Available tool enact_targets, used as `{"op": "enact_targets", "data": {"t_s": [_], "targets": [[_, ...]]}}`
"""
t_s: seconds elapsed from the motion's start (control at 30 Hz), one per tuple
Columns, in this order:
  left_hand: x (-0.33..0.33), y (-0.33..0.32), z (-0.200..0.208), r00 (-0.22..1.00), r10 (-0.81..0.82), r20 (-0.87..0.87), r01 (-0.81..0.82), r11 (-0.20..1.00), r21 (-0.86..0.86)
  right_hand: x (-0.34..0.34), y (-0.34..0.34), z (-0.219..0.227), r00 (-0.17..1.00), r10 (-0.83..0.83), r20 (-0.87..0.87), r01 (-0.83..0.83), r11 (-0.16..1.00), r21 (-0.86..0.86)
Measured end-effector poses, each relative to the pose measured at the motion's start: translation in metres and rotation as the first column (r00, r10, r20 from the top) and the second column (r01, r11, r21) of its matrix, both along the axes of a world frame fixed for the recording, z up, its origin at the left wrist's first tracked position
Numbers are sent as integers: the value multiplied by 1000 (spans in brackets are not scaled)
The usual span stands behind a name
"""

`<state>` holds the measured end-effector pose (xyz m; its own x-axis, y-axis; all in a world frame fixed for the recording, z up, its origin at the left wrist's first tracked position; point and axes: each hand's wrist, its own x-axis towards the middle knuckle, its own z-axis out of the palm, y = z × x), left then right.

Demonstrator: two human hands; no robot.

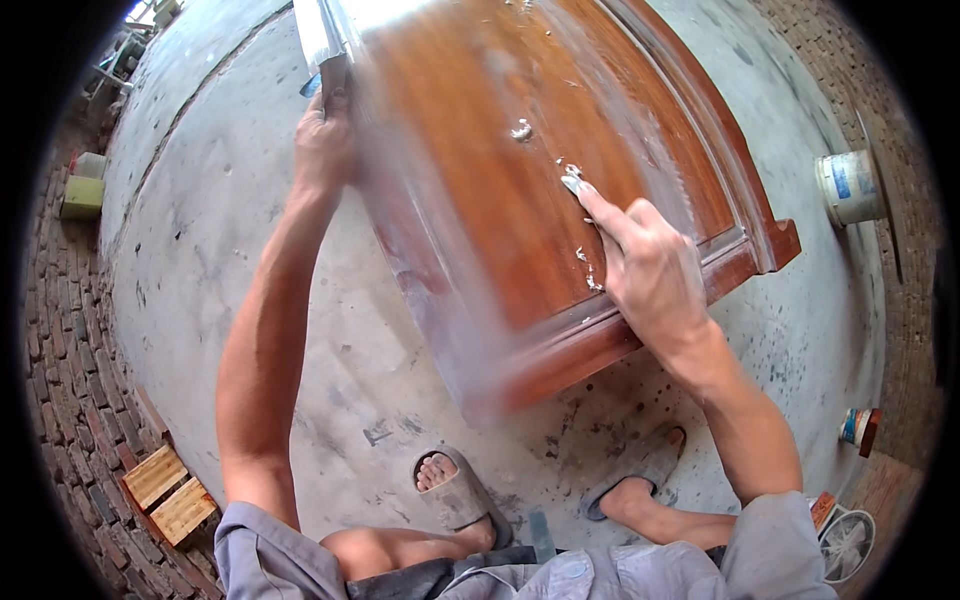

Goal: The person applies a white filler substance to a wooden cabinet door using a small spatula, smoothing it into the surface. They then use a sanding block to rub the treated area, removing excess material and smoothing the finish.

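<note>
A reddish-brown wooden panel [440, 130], with raised mouldings and a shaped edge, lies tilted before me; its left part is blurred. My left hand [325, 150] is closed at the panel's far left side around a silvery flat piece [320, 35] with a dark lower edge; a bit of blue shows beside the fingers. Over the panel's near right part, my right hand [655, 265] has its index finger stretched down and the others curled under. Something whitish is at that fingertip, against the wood. White paste dabs [521, 130] dot the surface, several near the finger.
A white bucket [850, 187] stands at the right, with a small tin [857, 428] nearer. Close to my right sleeve is a round wire-guarded thing [848, 545]. Wooden slats [170, 495] and a greenish box [83, 197] lie left. My sandalled feet [460, 490] are below the panel.
</note>
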<state>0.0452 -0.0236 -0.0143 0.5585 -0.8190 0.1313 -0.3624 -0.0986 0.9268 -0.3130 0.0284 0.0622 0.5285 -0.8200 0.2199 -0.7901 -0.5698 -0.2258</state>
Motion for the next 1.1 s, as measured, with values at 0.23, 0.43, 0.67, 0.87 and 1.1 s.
{"op": "enact_targets", "data": {"t_s": [0.23,0.43,0.67,0.87,1.1], "targets": [[1,3,7,999,9,-40,-8,1000,16,-12,19,0,1000,-16,-9,16,997,69],[6,1,0,1000,-8,-30,8,1000,6,8,-7,-6,1000,-27,-7,28,999,41],[0,-1,-2,998,-17,-62,17,1000,2,16,-17,-1,999,-39,-8,40,997,65],[9,3,0,998,4,-61,-4,1000,0,3,2,-7,999,1,38,-2,999,42],[5,-1,-1,995,-32,-98,32,999,-7,9,-19,-9,1000,4,27,-4,1000,8]]}}
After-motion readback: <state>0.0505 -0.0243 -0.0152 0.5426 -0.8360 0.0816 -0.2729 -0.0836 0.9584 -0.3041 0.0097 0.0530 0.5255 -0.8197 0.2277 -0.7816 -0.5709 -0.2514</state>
